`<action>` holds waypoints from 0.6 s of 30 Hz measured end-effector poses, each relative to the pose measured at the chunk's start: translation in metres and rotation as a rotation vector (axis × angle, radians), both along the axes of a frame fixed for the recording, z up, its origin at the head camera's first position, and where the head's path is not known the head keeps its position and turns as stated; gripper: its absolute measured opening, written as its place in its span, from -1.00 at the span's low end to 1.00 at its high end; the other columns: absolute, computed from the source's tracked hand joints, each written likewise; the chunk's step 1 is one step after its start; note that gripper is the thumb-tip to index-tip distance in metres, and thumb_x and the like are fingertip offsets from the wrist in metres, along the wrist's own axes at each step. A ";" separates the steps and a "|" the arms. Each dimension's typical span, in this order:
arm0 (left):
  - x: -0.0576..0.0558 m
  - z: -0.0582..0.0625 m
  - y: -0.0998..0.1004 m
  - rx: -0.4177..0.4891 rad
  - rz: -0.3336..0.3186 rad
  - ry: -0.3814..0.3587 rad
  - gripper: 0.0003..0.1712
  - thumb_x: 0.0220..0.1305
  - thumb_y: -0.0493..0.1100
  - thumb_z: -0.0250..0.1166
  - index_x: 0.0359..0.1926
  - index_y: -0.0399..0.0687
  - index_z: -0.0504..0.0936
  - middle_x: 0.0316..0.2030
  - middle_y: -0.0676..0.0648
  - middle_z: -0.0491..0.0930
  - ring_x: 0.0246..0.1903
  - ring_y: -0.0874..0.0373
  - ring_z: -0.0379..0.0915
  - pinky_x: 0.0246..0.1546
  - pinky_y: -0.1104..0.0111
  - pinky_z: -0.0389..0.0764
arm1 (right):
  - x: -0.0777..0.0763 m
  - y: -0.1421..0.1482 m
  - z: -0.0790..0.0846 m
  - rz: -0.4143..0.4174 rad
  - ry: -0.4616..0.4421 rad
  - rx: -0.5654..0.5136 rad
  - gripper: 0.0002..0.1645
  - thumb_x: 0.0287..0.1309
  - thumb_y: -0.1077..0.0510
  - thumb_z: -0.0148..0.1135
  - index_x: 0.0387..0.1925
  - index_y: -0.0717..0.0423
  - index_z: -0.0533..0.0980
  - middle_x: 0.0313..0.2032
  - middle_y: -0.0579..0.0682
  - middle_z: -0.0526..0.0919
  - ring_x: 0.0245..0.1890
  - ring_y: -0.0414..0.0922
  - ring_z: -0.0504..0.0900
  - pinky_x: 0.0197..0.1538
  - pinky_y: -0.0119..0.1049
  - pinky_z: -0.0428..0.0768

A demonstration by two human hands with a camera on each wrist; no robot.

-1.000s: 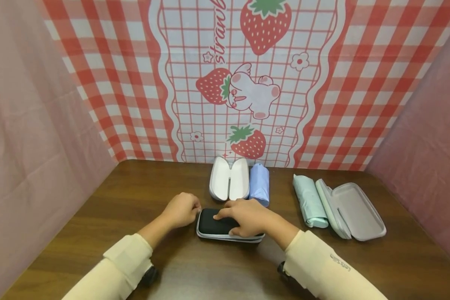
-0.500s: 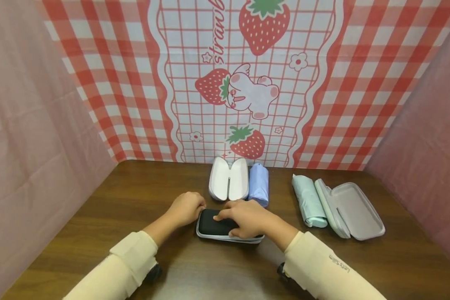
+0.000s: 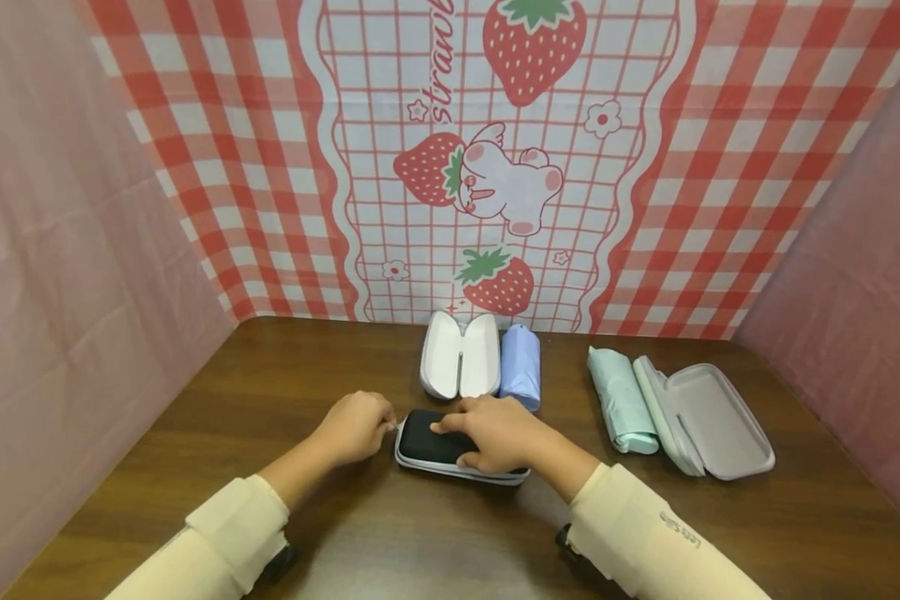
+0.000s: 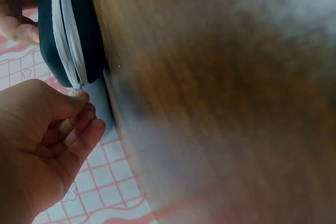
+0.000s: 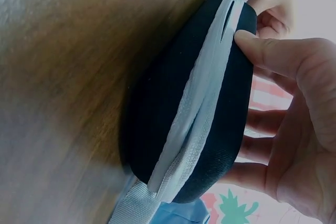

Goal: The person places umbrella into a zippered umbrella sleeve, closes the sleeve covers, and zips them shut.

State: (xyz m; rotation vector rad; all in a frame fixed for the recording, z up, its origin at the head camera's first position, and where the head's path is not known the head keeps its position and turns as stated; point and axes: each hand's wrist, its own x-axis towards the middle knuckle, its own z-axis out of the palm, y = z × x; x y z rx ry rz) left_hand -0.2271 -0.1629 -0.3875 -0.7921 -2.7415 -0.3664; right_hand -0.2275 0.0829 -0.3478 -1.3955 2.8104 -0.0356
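A black zip case (image 3: 420, 437) with a white zipper band lies on the table in front of me. My right hand (image 3: 502, 433) holds its right part from above, thumb on the near side, as the right wrist view confirms. At the case's left end, my left hand (image 3: 356, 425) pinches the zipper pull (image 4: 77, 87) between thumb and curled forefinger. In the left wrist view the two zipper bands (image 4: 65, 35) run apart along the near side, with a narrow gap between them. What the case contains is hidden.
Behind the case stand an open white-lined case (image 3: 442, 367) and a blue folded umbrella (image 3: 521, 367). To the right lie a mint folded umbrella (image 3: 621, 400) and an open grey-lined case (image 3: 720, 421). A checked cloth (image 3: 255, 167) hangs at the table's back edge.
My left hand first moved right to the case's far left corner, then back left and slightly nearer. The right hand has stayed on the case.
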 end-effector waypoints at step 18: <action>0.009 0.004 0.000 0.013 -0.015 -0.024 -0.84 0.02 -0.37 0.38 -0.59 -0.06 0.64 -0.57 0.08 0.57 -0.49 0.14 0.56 -0.42 0.26 0.58 | 0.005 -0.013 -0.005 -0.120 0.086 0.049 -0.33 -0.01 -0.17 0.41 0.19 -0.20 0.54 -0.14 0.05 0.64 -0.18 0.00 0.61 -0.36 -0.05 0.59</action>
